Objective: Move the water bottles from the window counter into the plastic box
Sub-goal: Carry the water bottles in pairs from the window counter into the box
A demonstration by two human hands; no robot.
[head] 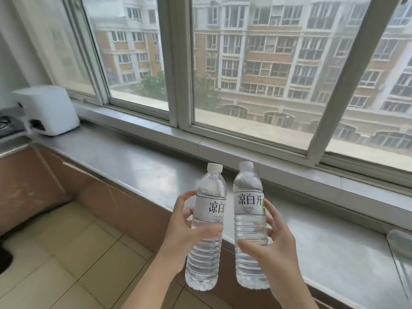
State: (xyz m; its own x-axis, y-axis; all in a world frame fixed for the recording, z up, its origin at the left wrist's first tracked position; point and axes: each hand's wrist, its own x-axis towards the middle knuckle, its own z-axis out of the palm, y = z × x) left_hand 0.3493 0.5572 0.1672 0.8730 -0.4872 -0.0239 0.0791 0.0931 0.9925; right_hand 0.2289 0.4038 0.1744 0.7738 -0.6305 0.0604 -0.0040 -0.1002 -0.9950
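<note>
Left hand [187,233] and right hand [274,248] each grip a bottle: left bottle [206,228], right bottle [249,224]. Fingers closed mid-body; bottles may knock together or slip.

bottles [206,228]: clear glossy plastic (ribbed) | counter [133,166]: smooth, satin grey

White boxy appliance [48,109] at far left end of surface, just below window corner. Sliding window [245,63] with pale frames behind; brick apartment block [256,56] and green treetops [156,82] outside. Brown cabinet fronts [107,197] under ledge. Beige tiled floor [73,253] lower left. Dark hob edge [9,126] at far left, partly cut off.
</note>
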